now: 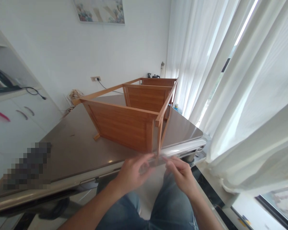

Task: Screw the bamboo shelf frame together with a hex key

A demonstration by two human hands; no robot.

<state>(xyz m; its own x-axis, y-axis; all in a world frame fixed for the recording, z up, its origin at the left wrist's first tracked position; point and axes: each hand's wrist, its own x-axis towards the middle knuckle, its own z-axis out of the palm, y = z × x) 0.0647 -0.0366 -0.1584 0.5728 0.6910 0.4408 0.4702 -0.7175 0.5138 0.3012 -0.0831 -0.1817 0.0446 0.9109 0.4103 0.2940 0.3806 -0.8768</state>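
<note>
A brown wooden shelf rack (124, 124) lies on its side on the grey tabletop, its panels standing up. The end of one of its legs (159, 140) juts over the table's near edge. My left hand (134, 172) is just left of that leg end, its fingertips smeared by motion; whether they touch the wood I cannot tell. To the right of the leg end, my right hand (181, 174) has its thumb and forefinger pinched together with the other fingers curled. Anything in that pinch is too blurred to make out.
The glossy table (69, 153) has a pale rounded edge close to my knees. A pixelated dark item (28, 167) lies at its left. White curtains (249, 127) hang on the right. A bundle of dry sticks (75, 95) and a black kettle (156, 76) are at the back.
</note>
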